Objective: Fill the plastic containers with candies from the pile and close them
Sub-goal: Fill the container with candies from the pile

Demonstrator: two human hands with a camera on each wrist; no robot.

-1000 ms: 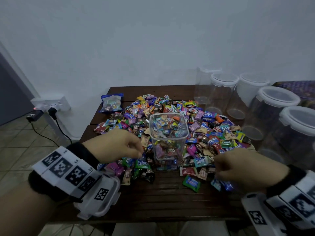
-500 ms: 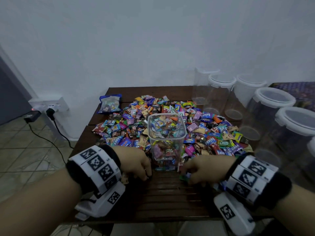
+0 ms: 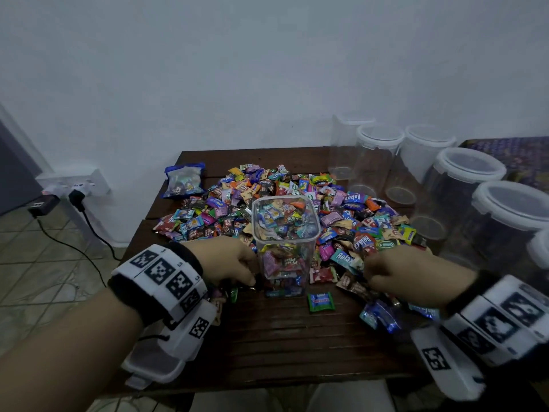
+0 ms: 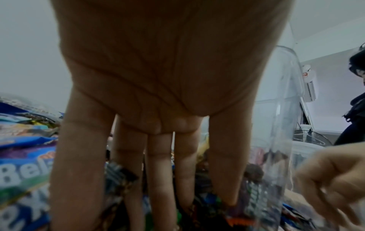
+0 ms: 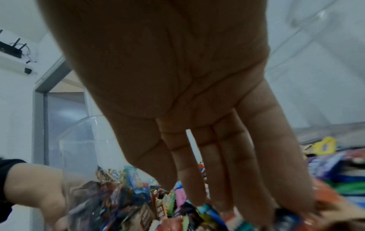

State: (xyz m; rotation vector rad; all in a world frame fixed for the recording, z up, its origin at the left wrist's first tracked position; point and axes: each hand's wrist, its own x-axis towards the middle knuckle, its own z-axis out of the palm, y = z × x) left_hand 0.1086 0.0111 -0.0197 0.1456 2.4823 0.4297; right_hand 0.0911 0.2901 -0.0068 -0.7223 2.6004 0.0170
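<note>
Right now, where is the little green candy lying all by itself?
In the head view, the green candy lies on the table, just right of the container's base.

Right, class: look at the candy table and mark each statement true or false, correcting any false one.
1. The square container in the middle has its lid on. False: its top is open, with candies showing inside.
2. The left hand and the right hand are on opposite sides of that container. True.
3. The round jars on the right are full of candies. False: they look empty.
4. A green-wrapped candy lies alone on the table, in front of the container. True.
5. The right hand's fingers reach down with straight fingers onto the candy pile. True.
</note>
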